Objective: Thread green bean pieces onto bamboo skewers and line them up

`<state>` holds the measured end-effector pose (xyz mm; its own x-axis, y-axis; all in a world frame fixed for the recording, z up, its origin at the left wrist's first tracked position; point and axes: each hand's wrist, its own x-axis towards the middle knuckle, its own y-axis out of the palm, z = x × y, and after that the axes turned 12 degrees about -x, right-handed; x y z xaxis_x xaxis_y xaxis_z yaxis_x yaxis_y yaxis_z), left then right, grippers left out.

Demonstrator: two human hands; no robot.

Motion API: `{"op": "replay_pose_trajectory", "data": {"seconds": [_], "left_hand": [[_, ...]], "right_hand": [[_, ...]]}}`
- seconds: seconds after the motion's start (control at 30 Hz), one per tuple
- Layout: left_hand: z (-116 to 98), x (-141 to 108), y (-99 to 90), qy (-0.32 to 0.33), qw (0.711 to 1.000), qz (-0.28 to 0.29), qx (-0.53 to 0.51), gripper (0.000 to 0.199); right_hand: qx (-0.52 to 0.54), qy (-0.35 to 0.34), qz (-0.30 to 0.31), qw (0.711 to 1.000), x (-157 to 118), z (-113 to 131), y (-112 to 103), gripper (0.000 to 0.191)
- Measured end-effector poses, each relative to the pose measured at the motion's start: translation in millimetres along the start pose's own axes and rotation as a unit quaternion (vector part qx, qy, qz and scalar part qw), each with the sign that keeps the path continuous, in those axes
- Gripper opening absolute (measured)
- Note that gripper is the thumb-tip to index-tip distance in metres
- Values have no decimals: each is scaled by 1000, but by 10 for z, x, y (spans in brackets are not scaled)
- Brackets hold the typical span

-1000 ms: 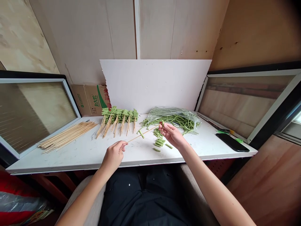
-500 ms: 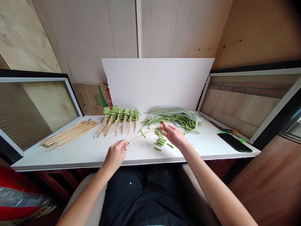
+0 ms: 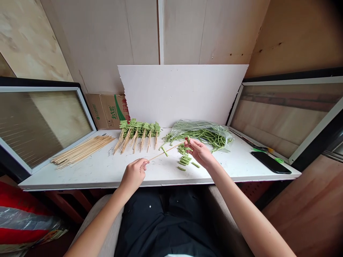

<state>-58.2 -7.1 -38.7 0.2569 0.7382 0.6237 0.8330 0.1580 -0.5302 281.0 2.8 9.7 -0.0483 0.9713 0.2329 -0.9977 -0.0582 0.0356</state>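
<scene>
My left hand (image 3: 134, 172) pinches one end of a thin wooden skewer (image 3: 157, 156), which slants up to the right above the table. At its other end, my right hand (image 3: 197, 150) grips a short green bean piece (image 3: 188, 139) between thumb and fingers. Whether the tip has entered that piece is hidden by the fingers. Another bean piece (image 3: 164, 152) crosses the skewer's line; I cannot tell if it is threaded or lies behind. Below the right hand lies a small pile of cut bean pieces (image 3: 184, 160), with a few loose ones around it.
Loaded bean skewers (image 3: 139, 130) are stacked at the back. Bare skewers (image 3: 84, 150) lie in a heap on the left. Long green beans (image 3: 214, 140) spill from a clear plastic bag (image 3: 198, 125). A black phone (image 3: 270, 162) rests near the right edge; a cardboard box (image 3: 107, 111) stands behind.
The view has shifted slightly, moving everything a little to the right. Both hands keep their hold, with the skewer and bean piece in nearly the same position.
</scene>
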Motion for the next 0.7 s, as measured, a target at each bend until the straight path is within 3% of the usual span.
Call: {"op": "replay_pose_trajectory", "data": {"seconds": [0.37, 0.7], "left_hand": [[35, -8, -28, 14, 999, -34, 32, 40], [35, -20, -42, 36, 997, -50, 45, 40]], "right_hand": [[-37, -32, -90, 995, 47, -69, 6, 37], [0, -28, -75, 997, 40, -120, 131, 37]]}}
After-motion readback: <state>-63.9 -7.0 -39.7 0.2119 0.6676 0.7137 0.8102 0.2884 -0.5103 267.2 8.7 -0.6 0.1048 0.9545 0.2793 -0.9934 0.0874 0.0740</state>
